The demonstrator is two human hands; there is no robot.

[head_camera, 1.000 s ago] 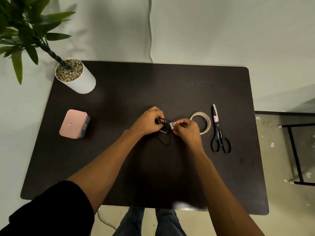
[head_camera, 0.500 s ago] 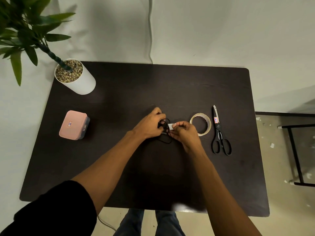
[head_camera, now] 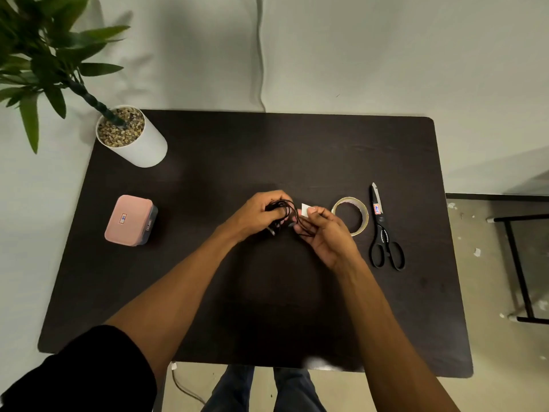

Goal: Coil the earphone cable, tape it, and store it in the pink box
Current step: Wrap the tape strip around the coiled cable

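The black earphone cable (head_camera: 287, 214) is bunched into a coil above the middle of the dark table (head_camera: 267, 150). My left hand (head_camera: 258, 214) grips the coil from the left. My right hand (head_camera: 325, 233) pinches a small pale piece of tape (head_camera: 306, 209) at the coil's right side, and its lower fingers curl under the loops. The pink box (head_camera: 129, 219) sits closed at the table's left, well apart from both hands.
A roll of clear tape (head_camera: 352, 215) lies just right of my right hand, with black scissors (head_camera: 383, 233) beside it. A white pot with a plant (head_camera: 133, 138) stands at the back left corner. A black metal frame (head_camera: 520, 263) stands off the table's right edge.
Both hands lifted and turned the coil slightly. The piece of tape now sticks up above my right fingers, and my right palm has rolled upward under the loops.
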